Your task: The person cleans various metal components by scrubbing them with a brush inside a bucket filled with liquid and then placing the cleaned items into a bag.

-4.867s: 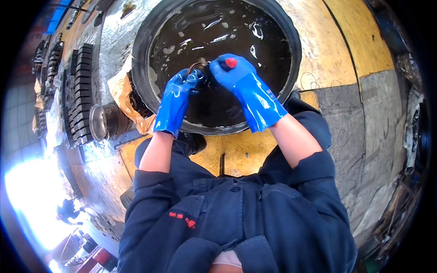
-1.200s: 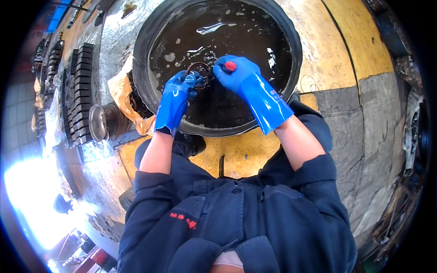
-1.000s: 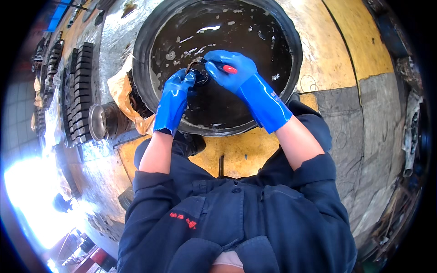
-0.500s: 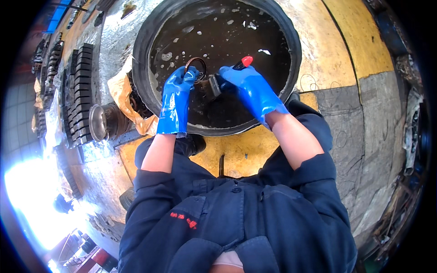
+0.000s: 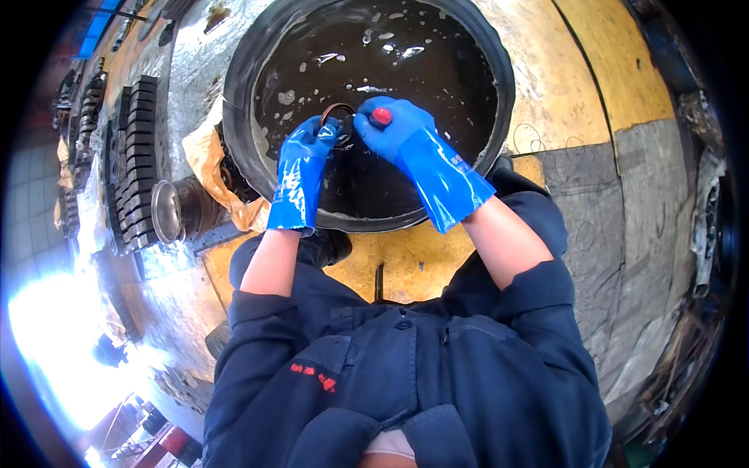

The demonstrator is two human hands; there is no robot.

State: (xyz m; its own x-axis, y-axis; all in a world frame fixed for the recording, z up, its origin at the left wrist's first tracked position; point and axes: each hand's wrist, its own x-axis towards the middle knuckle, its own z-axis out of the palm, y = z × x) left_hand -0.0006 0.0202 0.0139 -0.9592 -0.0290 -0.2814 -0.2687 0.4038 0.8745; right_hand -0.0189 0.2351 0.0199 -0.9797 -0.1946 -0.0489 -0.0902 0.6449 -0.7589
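Both my hands wear blue rubber gloves and work over a round black tub (image 5: 499, 86) of dark liquid. My left hand (image 5: 306, 148) is closed on the near left side of a brownish ring (image 5: 337, 107), holding it above the liquid. Beside it, my right hand (image 5: 399, 129) is wrapped round a brush, whose red handle end (image 5: 381, 116) points up at me. The bristles are hidden behind the right glove, close to the ring, so I cannot tell whether they touch it.
Left of the tub lie a crumpled tan wrapper (image 5: 207, 152) with dark parts, a metal cylinder (image 5: 168, 210) and a row of black ribbed blocks (image 5: 139, 156). Grey mats (image 5: 581, 226) cover the floor at right. Pale foam patches (image 5: 409, 52) float in the tub.
My right hand has moved left and turned, bringing the brush up against the ring's side and swinging its handle end toward me. My left hand stays nearly in place. Foam patches have drifted.
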